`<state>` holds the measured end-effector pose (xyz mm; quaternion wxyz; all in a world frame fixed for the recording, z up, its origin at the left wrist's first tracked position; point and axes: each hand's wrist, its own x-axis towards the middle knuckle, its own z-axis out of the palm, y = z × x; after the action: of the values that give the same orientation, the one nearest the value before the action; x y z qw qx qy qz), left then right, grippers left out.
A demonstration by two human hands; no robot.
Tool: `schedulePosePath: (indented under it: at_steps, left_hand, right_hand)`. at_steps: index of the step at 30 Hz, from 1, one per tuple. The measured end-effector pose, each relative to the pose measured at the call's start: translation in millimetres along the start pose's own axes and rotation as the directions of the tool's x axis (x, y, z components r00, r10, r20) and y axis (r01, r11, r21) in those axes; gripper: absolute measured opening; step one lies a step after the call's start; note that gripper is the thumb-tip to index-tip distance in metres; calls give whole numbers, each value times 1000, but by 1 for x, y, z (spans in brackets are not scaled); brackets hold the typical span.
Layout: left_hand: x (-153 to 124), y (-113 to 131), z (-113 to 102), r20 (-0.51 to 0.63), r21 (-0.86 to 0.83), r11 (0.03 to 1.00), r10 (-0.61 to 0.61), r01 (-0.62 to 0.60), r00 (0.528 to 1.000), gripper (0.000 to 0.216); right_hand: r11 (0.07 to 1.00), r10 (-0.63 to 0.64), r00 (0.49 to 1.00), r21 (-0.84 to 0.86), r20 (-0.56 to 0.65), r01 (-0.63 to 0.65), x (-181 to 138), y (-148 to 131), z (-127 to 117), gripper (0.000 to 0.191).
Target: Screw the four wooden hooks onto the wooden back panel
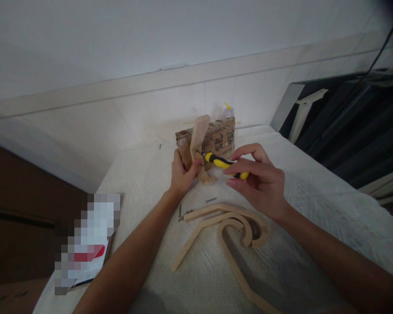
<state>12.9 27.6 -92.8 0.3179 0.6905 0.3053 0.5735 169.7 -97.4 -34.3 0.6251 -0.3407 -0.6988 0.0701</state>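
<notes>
My left hand (184,173) is closed around the lower part of a pale curved wooden hook (200,131), holding it upright against a cardboard box (219,137). Between the fingers of my right hand (260,181) is the handle of a yellow and black screwdriver (223,163). Its tip points left and meets the face of the wooden hook, beside my left thumb; whether a screw sits there is too small to tell. Several more curved wooden hooks (212,223) lie on the white cloth (150,187) nearer to me.
Loose screws (180,211) lie by the wooden hooks, and another small screw (160,146) lies further back on the left. A blurred flat object (94,244) rests at the left edge. Behind stands a white wall (150,100); dark panels (343,117) are on the right.
</notes>
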Motion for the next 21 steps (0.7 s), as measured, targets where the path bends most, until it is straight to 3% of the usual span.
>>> schedulePosePath:
  at_steps: [3,6,12,18,21]
  left_hand:
    - [0,-2,0,-9,2,1000,-12,12,1000,43]
    - [0,-1,0,-20,15,1000,-22,22,1000,44]
    - [1,3,0,-31,-9,998,-61,61,998,46]
    - [1,2,1,-22,-3,999,-37,37,999,42]
    - [0,0,1,-18,0,1000,-26,26,999,43]
  right_hand:
    - [977,69,990,191,121,-92,-1,1,-5,28]
    - [958,60,989,271,134,-95,-1,0,-5,33]
    - [998,-7,1000,60,10,7,-2,0,3,25]
    - [997,47,984,70,-172,-35,-4,5,4,8]
    - [999,29,993,-9,-117,-31,-2,5,-2,16]
